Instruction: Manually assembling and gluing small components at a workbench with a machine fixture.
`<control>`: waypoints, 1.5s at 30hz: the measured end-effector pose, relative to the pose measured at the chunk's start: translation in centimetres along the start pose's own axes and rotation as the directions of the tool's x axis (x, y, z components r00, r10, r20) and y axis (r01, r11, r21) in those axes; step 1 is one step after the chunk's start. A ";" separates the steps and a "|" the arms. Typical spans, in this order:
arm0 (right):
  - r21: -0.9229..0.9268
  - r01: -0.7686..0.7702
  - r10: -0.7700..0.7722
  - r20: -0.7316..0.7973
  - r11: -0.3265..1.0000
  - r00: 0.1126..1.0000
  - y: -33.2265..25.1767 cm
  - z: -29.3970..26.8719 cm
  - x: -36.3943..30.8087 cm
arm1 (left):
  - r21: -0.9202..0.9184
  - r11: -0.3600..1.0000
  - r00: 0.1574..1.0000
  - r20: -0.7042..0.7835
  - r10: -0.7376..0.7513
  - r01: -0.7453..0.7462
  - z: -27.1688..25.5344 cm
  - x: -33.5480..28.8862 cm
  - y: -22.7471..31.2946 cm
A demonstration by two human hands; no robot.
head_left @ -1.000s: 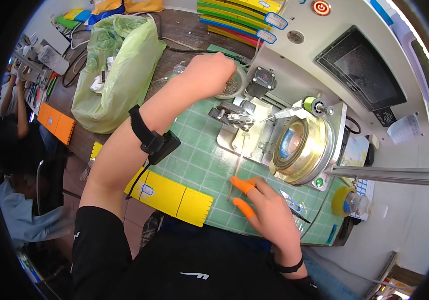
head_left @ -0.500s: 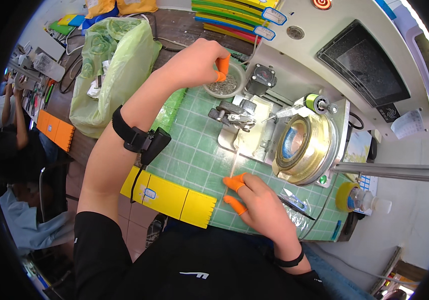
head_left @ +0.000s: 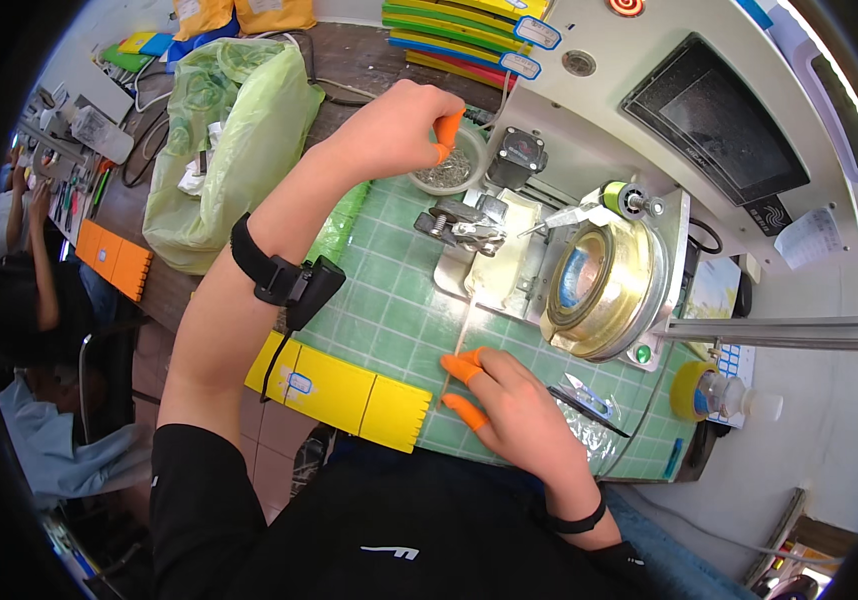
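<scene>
My left hand (head_left: 404, 125) hangs over a round bowl (head_left: 446, 172) of small grey bits, thumb and forefinger pinched. Whatever sits between those fingertips is too small to make out. Orange finger cots cover the fingertips of both hands. Low over the green mat, my right hand (head_left: 511, 410) has its fingertips on a thin pale strand (head_left: 469, 325). That strand runs straight from the small clamp fixture (head_left: 464, 228) of the machine down to these fingers, its lower end showing near the thumb.
Right of the clamp stands a brass-coloured round part (head_left: 594, 290) with a green-banded spool (head_left: 624, 198) above. Black tweezers (head_left: 594, 412) and small snips (head_left: 589, 392) lie by my right hand. A yellow strip (head_left: 339, 392) lines the front edge; a green bag (head_left: 239, 150) stands left.
Both hands keep nearly the same places and poses. The view has shifted slightly, and the right hand sits a touch further left and lower along the strand.
</scene>
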State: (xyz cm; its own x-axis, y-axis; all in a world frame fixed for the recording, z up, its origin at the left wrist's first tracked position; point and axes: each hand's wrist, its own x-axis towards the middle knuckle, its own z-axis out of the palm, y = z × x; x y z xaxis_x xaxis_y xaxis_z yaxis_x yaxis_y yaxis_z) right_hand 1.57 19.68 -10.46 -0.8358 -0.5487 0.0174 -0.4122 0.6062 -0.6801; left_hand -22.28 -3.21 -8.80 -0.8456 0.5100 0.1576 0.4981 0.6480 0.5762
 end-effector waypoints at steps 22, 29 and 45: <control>0.110 -0.171 0.153 0.156 0.979 0.976 -1.3 -1.5 -0.2 | 0.078 0.988 0.988 0.092 0.127 -0.135 0.6 -3.1 -1.8; 0.075 -0.286 0.259 0.255 0.955 0.932 -0.4 -2.6 -1.4 | 0.177 0.968 0.983 0.072 0.167 -0.178 1.0 -3.2 -2.0; 0.110 -0.348 0.289 0.359 0.931 0.887 0.4 -1.6 -0.3 | 0.303 0.876 0.909 -0.065 0.412 -0.376 0.4 -3.1 -0.9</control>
State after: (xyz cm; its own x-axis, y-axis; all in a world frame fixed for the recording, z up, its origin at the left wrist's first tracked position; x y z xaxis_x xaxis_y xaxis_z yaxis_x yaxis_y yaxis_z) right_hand 1.05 20.97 -9.58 -0.7304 -0.5188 -0.4443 -0.0531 0.6916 -0.7203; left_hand -20.02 -5.15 -10.08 -0.5754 0.6939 0.4329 0.8122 0.5471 0.2027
